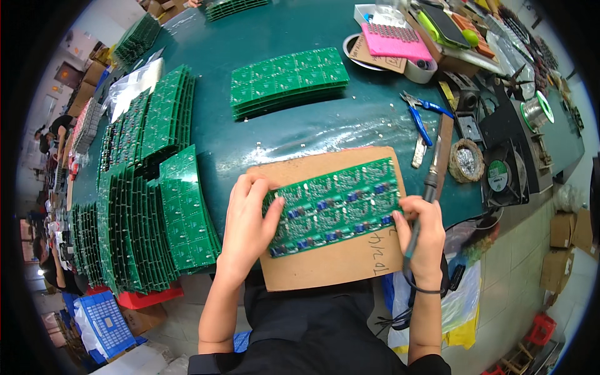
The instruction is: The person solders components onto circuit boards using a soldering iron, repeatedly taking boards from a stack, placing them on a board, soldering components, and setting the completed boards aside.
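Observation:
A green circuit board panel (334,206), with rows of blue and dark parts, is tilted over a piece of brown cardboard (325,275) at the table's near edge. My left hand (247,222) is closed on the panel's left end, thumb on top. At the opposite end my right hand (425,234) pinches the edge between thumb and fingers. A soldering iron (430,186) also runs through the right hand, its tip pointing away from me and its cable hanging by the wrist. Fingertips under the panel are hidden.
Stacked green panels (290,81) lie beyond the cardboard, and several more stand in rows (134,225) on the left. To the right are blue-handled cutters (420,122), a round tip-cleaning holder (465,159), a fan (500,175) and a solder spool (536,112).

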Demonstrator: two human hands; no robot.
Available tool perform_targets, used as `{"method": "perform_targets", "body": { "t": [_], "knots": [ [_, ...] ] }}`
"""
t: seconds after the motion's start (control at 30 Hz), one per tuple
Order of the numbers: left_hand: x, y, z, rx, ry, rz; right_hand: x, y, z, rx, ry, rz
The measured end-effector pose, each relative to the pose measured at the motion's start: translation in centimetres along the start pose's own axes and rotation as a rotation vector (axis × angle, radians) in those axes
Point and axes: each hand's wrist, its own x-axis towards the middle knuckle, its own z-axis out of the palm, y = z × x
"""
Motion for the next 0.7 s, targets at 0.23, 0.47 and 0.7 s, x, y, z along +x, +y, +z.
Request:
{"method": "perform_targets", "body": {
  "t": [0.23, 0.47, 0.7],
  "knots": [
    [-4.8, 3.1, -4.0, 0.036, 0.115, 0.505, -2.7, -0.7, -3.0, 0.653, 0.207, 0.166],
    [-9.4, -1.9, -1.2, -0.013, -0.001, 0.684, 3.9, -0.1, -1.9, 0.232, -0.073, -0.185],
    [-10.6, -3.2, -0.2, -0.132, 0.018, 0.731, 8.5, -0.1, 1.6, 0.072, -0.683, -0.387]
  ]
}}
